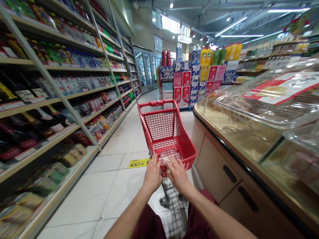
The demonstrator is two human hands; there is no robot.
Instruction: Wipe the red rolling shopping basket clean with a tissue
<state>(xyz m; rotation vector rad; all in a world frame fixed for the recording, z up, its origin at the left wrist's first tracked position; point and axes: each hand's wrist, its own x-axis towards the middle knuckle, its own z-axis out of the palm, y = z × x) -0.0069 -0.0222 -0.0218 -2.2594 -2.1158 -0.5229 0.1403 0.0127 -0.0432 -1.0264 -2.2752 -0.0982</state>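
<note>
A red plastic shopping cart (pixel 183 146) stands in the aisle in front of me, its low end toward me and its handle at the far side. My left hand (pixel 152 174) lies on the left of the near rim, fingers stretched forward. Beside it, my right hand (pixel 178 172) presses a pale crumpled cloth (pixel 166 160) against the same rim. Part of the cloth shows between the two hands; the rest is hidden under the right one. No goods show in the basket. The cart's wheel (pixel 164 200) rests on the tiles below.
Shelves of bottles and cans (pixel 74 86) line the left side. On the right stands a wooden counter (pixel 219 166) topped with clear plastic food boxes (pixel 269 113). Stacked drink cartons (pixel 183 83) and glass-door fridges (pixel 146 66) are farther back. A yellow sticker (pixel 138 163) marks the floor.
</note>
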